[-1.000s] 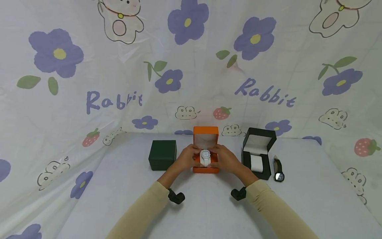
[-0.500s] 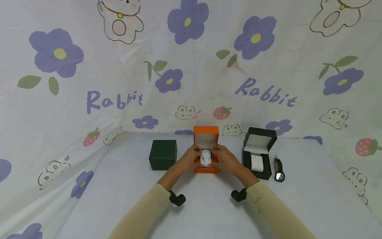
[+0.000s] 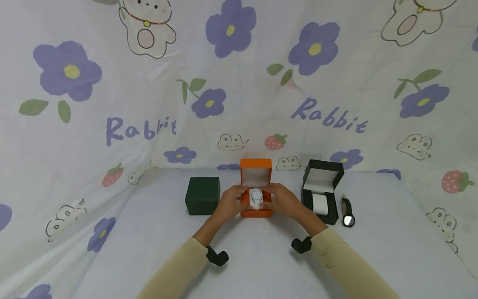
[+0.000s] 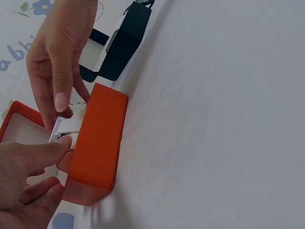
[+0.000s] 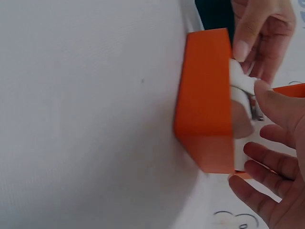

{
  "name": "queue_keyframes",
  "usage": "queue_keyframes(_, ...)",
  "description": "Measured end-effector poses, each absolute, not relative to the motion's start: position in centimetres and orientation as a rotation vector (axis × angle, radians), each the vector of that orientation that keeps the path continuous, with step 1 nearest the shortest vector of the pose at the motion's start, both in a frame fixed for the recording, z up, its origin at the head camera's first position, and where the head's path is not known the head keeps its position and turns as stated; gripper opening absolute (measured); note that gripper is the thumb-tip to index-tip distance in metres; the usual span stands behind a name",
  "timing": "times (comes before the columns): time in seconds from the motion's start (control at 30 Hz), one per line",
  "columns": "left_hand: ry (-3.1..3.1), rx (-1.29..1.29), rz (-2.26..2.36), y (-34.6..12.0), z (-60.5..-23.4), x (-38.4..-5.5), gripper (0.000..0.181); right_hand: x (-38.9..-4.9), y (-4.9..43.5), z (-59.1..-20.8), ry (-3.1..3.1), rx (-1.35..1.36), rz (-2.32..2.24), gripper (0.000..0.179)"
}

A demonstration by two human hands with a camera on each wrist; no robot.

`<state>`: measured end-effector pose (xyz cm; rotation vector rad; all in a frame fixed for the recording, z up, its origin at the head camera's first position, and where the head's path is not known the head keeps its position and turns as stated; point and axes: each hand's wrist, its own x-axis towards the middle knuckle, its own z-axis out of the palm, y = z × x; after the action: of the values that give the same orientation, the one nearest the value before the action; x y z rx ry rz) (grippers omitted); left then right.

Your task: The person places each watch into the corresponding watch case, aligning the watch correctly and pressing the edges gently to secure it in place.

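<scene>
A white wristwatch sits upright on its cushion in the raised-lid orange box. From the left, my left hand holds the watch's side, fingers near the dial's top and thumb near the strap's lower part. My right hand does the same from the right. In the left wrist view my left thumb lies on the white strap. In the right wrist view my right thumb touches the strap, while the other fingers spread loosely beside the box.
A lidded dark green box stands to the left. On the right is a raised-lid black box with a white cushion, and a dark-strapped watch lies beside it. A printed cloth hangs behind the white tabletop.
My left hand has shifted slightly left and its forearm has dropped a little. The right hand stays nearly in place. The watch and boxes keep their places; the head view has turned slightly.
</scene>
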<state>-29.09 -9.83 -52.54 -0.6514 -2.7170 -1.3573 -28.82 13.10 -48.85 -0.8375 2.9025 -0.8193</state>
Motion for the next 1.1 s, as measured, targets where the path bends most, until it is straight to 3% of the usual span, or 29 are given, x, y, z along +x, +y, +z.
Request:
queue_keyframes(0.33,-2.610,-0.553,-1.504,-10.5,-53.0,-27.4,0.076,-27.6,13.6,-45.2,3.017,-0.835,-1.045,0.035)
queue_keyframes(0.6,-2.663,-0.482,-1.602,-10.9,-53.5,-27.4,0.086,-28.7,13.3,-43.3,3.257,-0.910,-1.267,0.018)
queue_keyframes(0.8,-2.704,-0.378,-1.774,-11.1,-54.0,-27.7,0.094,-29.8,13.0,-43.3,3.321,-0.819,-1.252,0.031)
queue_keyframes(1.1,-2.755,-0.480,-1.755,-11.1,-54.1,-28.0,0.091,-31.4,12.7,-43.3,3.070,-0.599,-1.167,0.058)
